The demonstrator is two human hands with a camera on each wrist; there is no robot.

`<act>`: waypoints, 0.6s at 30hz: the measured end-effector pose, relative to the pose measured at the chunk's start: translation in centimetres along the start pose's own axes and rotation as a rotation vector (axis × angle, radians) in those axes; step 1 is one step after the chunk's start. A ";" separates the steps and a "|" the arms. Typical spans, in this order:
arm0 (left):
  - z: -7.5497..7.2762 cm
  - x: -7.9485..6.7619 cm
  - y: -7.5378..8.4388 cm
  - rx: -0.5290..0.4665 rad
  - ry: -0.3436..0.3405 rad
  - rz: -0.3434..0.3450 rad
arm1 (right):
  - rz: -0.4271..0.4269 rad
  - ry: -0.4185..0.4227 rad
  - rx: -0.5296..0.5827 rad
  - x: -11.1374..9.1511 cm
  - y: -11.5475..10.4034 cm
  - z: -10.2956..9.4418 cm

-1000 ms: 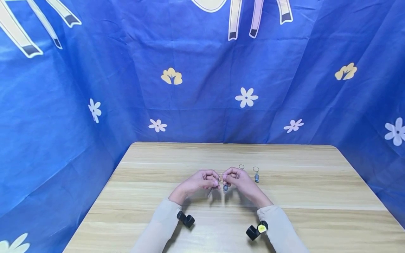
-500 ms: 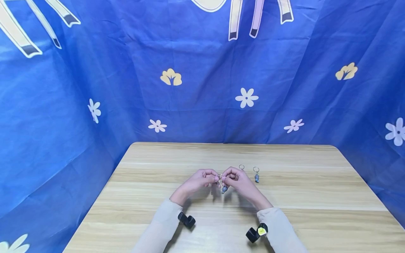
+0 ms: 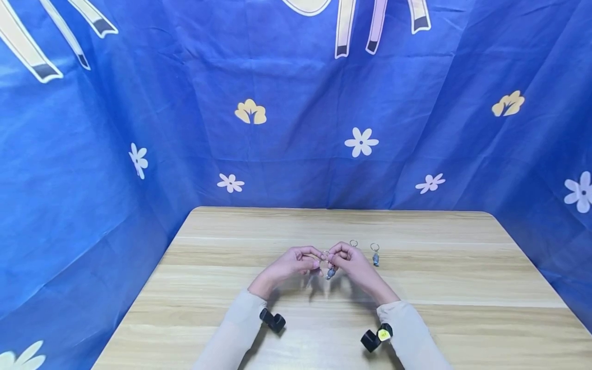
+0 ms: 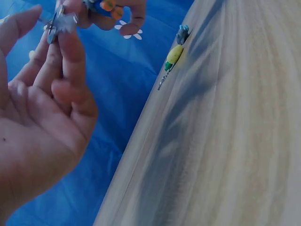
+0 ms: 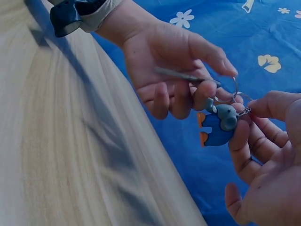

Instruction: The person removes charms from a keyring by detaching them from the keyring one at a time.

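Out in front, my left hand [image 3: 293, 264] and my right hand [image 3: 352, 261] meet over the table. My right fingers pinch the metal split ring [image 5: 236, 87] and short chain of an elephant keychain [image 5: 221, 125], grey-headed with a blue body and orange feet. It hangs below the fingertips. My left hand [image 5: 171, 61] holds a silver key [image 5: 176, 74] along its curled fingers, its thumb tip at the ring. In the left wrist view the key [image 4: 66, 22] shows its toothed edge. Whether the key is threaded on the ring cannot be told.
On the wooden table [image 3: 222, 298] behind my right hand lie a blue keychain [image 3: 375, 258] and another ring [image 3: 353, 243], partly hidden. The left wrist view shows a yellow-and-green keychain [image 4: 174, 56] there. A blue patterned curtain [image 3: 296, 144] stands around the table.
Both hands stay together, with small finger shifts at the ring. The elephant keychain swings slightly, and the hands rise a little. The keychains on the table stay put.
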State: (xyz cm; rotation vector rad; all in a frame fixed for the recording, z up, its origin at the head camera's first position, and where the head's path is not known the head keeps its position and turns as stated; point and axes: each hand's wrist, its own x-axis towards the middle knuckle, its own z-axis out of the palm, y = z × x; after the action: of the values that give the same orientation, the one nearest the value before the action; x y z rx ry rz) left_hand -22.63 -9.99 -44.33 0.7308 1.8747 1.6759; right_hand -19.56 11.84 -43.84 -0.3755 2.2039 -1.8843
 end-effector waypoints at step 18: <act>0.1 -0.3 -0.1 -0.098 -0.031 0.043 | -0.020 -0.018 0.060 -0.1 0.2 0.4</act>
State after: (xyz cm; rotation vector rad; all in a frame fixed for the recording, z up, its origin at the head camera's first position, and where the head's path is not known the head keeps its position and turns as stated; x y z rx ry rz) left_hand -22.36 -10.18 -44.40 0.7578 1.7539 1.7598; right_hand -19.35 11.54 -44.07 -0.4035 2.1339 -1.9446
